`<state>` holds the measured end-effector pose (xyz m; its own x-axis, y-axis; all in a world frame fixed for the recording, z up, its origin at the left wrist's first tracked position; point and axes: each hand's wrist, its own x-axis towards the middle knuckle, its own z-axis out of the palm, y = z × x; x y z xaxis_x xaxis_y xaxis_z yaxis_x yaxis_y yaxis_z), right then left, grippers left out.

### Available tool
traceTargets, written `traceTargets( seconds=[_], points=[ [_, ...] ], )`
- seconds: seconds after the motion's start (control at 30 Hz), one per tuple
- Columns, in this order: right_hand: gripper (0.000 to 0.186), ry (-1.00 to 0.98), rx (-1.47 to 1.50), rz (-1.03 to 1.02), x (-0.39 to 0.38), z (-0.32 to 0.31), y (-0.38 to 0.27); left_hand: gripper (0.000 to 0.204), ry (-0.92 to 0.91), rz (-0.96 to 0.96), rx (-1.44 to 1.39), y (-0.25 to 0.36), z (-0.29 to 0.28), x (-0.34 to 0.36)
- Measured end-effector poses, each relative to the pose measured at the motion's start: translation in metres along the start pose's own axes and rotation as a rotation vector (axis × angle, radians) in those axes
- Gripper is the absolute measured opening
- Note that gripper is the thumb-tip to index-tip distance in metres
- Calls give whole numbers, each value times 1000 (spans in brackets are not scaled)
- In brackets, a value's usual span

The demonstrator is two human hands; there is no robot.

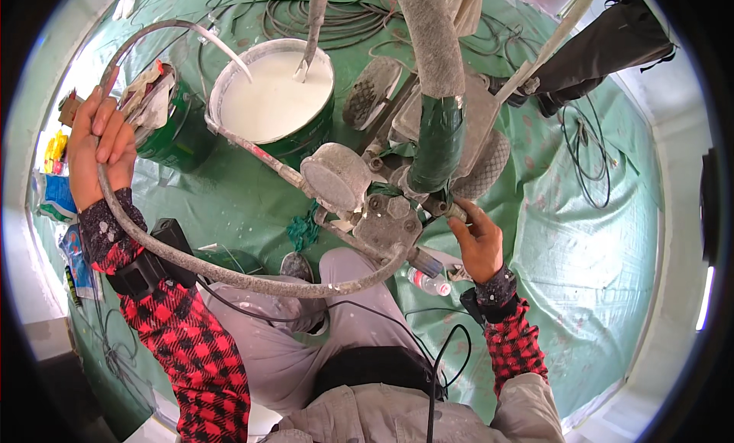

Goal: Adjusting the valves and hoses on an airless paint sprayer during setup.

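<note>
My left hand (101,145) is closed round a grey, dust-covered hose (206,273), raised at the left. From a fitting on the sprayer pump (388,227), the hose loops past my knees, up through this hand and over to the bucket (324,120). Its pale end points into the white paint (264,99). My right hand (482,243) pinches a small knob (457,211) on the pump's right side between thumb and fingers. A round, paint-crusted gauge-like part (336,175) stands out from the pump. A thick grey suction tube also dips into the paint.
Green sheeting covers the floor. A second green bucket (177,129) holding refuse stands left of the paint. Coiled hoses (336,22) lie behind, and a cable (592,156) lies at right. A clear bottle (428,282) is beside the pump. Another person's legs (604,45) show at far right.
</note>
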<state>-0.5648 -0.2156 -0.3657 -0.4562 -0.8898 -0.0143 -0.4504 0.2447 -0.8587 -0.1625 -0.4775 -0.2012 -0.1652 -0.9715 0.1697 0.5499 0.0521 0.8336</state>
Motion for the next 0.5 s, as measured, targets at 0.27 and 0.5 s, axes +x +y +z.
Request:
traceTargets(
  seconds=[0.27, 0.5],
  points=[
    [34, -22, 28, 25, -2, -4, 1, 33, 34, 22, 34, -5, 4, 0],
    [33, -31, 12, 6, 0, -2, 0, 35, -4, 13, 34, -5, 6, -1]
  ],
)
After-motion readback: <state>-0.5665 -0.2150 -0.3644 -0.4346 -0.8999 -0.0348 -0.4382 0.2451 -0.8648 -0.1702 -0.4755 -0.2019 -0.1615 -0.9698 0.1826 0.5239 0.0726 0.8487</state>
